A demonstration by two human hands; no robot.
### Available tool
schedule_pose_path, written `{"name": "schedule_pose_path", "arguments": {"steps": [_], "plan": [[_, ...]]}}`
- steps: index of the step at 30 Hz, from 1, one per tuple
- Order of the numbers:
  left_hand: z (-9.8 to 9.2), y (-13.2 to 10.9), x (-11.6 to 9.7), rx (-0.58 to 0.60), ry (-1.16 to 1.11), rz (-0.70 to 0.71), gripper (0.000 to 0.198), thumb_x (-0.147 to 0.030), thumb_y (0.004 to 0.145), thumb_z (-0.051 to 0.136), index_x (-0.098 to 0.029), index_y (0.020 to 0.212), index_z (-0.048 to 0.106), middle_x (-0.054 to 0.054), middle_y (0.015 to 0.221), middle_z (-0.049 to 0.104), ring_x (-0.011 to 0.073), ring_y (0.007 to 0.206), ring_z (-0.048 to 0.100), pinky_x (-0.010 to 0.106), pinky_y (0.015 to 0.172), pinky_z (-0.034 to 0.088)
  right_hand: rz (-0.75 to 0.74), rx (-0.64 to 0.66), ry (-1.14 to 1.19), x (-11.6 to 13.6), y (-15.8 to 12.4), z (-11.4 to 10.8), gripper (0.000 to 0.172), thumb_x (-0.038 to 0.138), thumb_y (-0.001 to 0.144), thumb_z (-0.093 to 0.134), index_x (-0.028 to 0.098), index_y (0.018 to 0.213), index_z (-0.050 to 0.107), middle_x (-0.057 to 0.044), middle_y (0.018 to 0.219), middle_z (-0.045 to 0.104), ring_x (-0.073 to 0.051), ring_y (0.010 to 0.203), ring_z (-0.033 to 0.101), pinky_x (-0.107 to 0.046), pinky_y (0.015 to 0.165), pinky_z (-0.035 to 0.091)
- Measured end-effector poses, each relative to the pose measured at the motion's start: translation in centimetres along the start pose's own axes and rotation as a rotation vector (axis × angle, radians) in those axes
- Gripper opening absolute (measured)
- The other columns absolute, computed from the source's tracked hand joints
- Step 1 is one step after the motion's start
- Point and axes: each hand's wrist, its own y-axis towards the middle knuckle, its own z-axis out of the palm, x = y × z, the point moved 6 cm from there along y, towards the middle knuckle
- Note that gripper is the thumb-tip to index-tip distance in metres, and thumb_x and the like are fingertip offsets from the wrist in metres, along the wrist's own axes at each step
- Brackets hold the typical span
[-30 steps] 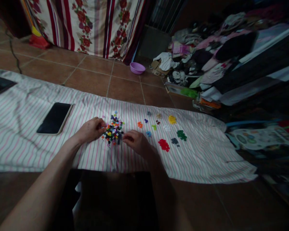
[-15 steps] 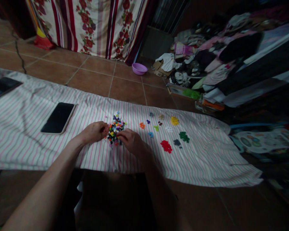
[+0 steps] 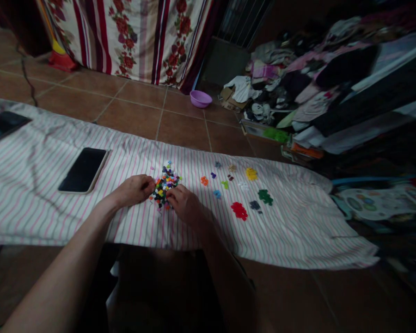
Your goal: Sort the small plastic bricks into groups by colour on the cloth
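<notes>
A mixed pile of small coloured pieces [image 3: 164, 182] lies on the striped cloth between my hands. My left hand [image 3: 137, 189] rests at the pile's left edge with its fingers curled together; whatever they may pinch is too small to make out. From the right, my right hand [image 3: 184, 201] reaches into the pile, thumb and fingertips closed together over it, their contents hidden. To the right lie single-colour groups, among them red pieces [image 3: 239, 211], green pieces [image 3: 265, 197], yellow pieces [image 3: 251, 174], orange pieces [image 3: 204, 181] and dark grey pieces [image 3: 254, 205].
The striped cloth [image 3: 298, 231] covers a long low surface. A phone [image 3: 83, 170] lies left of my hands, and a dark flat device [image 3: 5, 126] sits at the far left. A purple basin [image 3: 200, 99] stands on the tiled floor beyond; heaped clothes [image 3: 305, 78] fill the right.
My right hand has shifted slightly left, further over the mixed pile. My left hand has barely moved, and the sorted groups look the same.
</notes>
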Motion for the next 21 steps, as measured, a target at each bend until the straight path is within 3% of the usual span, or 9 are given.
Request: {"name": "schedule_pose_path", "arguments": {"steps": [10, 16, 21], "plan": [[-0.27, 0.11, 0.08, 0.006, -0.019, -0.036, 0.027, -0.038, 0.085, 0.042, -0.020, 0.076, 0.060, 0.001, 0.066, 0.060, 0.0128, 0.063, 0.053, 0.025, 0.060, 0.037, -0.144, -0.038, 0.065, 0.61, 0.04, 0.31, 0.014, 0.011, 0.093, 0.053, 0.018, 0.091, 0.065, -0.005, 0.094, 0.064, -0.017, 0.091, 0.059, -0.029, 0.084, 0.046], [-0.39, -0.02, -0.21, 0.024, -0.042, -0.042, 0.029, -0.039, 0.084, 0.042, -0.019, 0.076, 0.060, 0.001, 0.064, 0.059, 0.0130, 0.062, 0.051, 0.025, 0.060, 0.038, -0.137, -0.048, 0.083, 0.78, 0.27, 0.34, 0.014, 0.011, 0.092, 0.053, 0.018, 0.093, 0.065, -0.007, 0.094, 0.066, -0.019, 0.093, 0.060, -0.032, 0.085, 0.047], [-0.45, 0.06, -0.18, 0.020, -0.029, -0.030, 0.029, -0.038, 0.085, 0.042, -0.019, 0.078, 0.061, 0.002, 0.070, 0.063, 0.0128, 0.064, 0.053, 0.025, 0.062, 0.039, -0.090, -0.145, 0.231, 0.10, 0.23, -0.22, 0.021, 0.010, 0.090, 0.051, 0.021, 0.098, 0.068, -0.005, 0.098, 0.067, -0.018, 0.096, 0.063, -0.031, 0.088, 0.048]]}}
